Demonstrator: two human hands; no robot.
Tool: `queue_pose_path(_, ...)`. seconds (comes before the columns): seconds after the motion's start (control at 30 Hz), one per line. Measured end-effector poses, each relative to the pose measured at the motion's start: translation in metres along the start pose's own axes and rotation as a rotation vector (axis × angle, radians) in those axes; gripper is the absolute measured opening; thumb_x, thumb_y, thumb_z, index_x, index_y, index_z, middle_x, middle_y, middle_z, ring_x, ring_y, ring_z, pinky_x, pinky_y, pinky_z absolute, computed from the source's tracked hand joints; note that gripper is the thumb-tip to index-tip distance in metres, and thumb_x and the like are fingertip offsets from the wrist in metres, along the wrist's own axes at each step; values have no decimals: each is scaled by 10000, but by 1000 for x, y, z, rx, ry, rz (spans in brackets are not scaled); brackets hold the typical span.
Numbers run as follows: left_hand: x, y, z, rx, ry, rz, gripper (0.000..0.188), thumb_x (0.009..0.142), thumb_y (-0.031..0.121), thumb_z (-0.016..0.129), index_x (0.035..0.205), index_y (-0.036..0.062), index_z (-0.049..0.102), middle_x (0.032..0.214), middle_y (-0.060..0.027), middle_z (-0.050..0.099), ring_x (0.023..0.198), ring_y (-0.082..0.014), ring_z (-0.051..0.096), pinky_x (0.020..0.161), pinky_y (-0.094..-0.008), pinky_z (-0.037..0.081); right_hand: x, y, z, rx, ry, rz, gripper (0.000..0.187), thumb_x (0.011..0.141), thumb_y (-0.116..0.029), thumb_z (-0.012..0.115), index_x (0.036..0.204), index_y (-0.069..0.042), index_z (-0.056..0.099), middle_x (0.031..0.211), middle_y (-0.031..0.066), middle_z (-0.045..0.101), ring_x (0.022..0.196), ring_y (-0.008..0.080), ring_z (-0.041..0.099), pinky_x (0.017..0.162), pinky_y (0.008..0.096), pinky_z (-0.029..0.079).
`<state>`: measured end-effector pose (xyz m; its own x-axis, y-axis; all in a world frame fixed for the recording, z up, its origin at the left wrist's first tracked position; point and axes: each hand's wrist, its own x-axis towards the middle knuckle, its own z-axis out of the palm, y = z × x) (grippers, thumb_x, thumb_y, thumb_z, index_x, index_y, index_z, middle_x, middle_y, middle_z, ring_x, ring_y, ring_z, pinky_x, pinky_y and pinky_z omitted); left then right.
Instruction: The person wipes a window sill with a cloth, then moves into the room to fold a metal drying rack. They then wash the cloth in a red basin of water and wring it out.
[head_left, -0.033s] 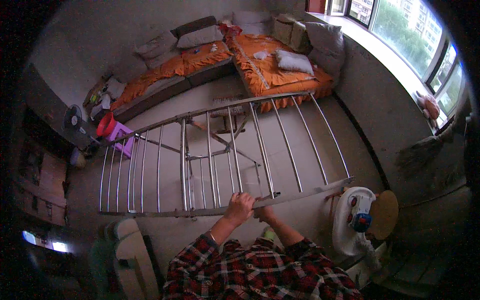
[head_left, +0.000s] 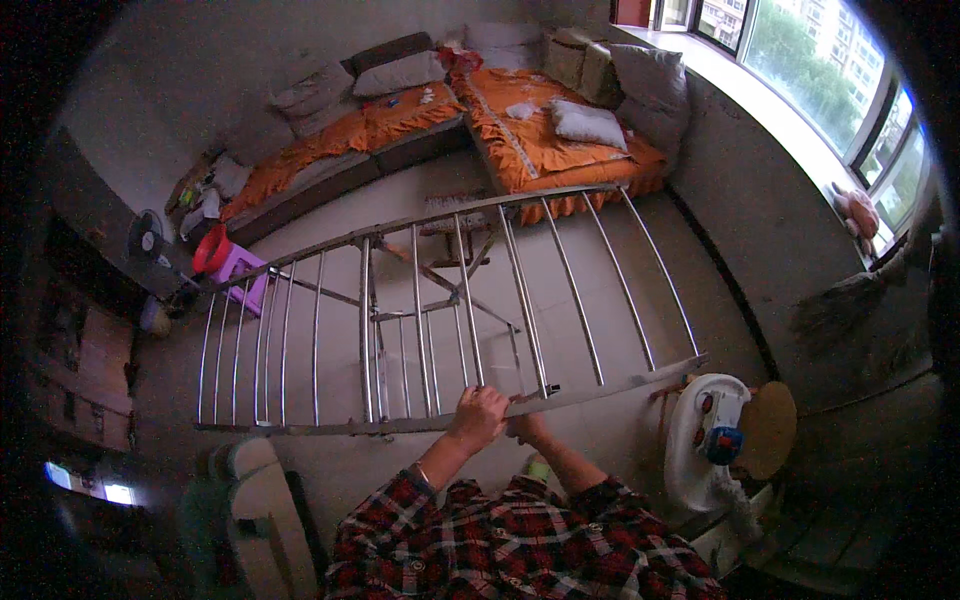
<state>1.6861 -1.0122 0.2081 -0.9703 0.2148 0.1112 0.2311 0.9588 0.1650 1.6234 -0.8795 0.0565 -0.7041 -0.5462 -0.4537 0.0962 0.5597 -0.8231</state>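
Observation:
A long stainless steel rack (head_left: 420, 320) with many thin parallel bars lies nearly flat in front of me, over a folding metal stand (head_left: 440, 300). My left hand (head_left: 478, 414) is closed over the rack's near rail, close to its middle. My right hand (head_left: 527, 428) grips the same rail just to the right, partly hidden behind it. Both forearms come up from the lower edge in red plaid sleeves (head_left: 500, 545).
An orange-covered sofa bed (head_left: 520, 140) with grey pillows fills the far side under a window (head_left: 830, 80). A red bucket on a purple stool (head_left: 225, 262) and a fan (head_left: 148, 240) stand left. At right are a white plastic child's seat (head_left: 700, 445) and a broom (head_left: 840, 310).

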Motion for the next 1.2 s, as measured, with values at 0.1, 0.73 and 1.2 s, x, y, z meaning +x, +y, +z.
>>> queue_pose_path(0.1,-5,-5,6,-41,105,29,305,648,224,744,873,110,573,877,-45,557,959,-221,528,848,-392,407,8,9,8,115,-21,5,157,801,-95,596,937,-28,554,694,111,579,444,180,560,306,302,402)
queue_pose_path(0.73,-3,-5,-14,-100,126,78,326,639,226,748,877,98,566,817,-45,532,892,-221,530,818,-370,396,19,32,35,-363,315,-585,230,836,-236,579,926,-33,515,868,146,563,822,319,545,712,458,422)
queue_pose_path(1.2,-2,-7,-20,-108,111,113,366,617,234,777,880,86,569,841,-65,548,897,-239,536,827,-387,414,28,54,50,-277,234,-696,157,868,-170,561,960,-66,486,913,118,523,881,295,513,679,437,433)
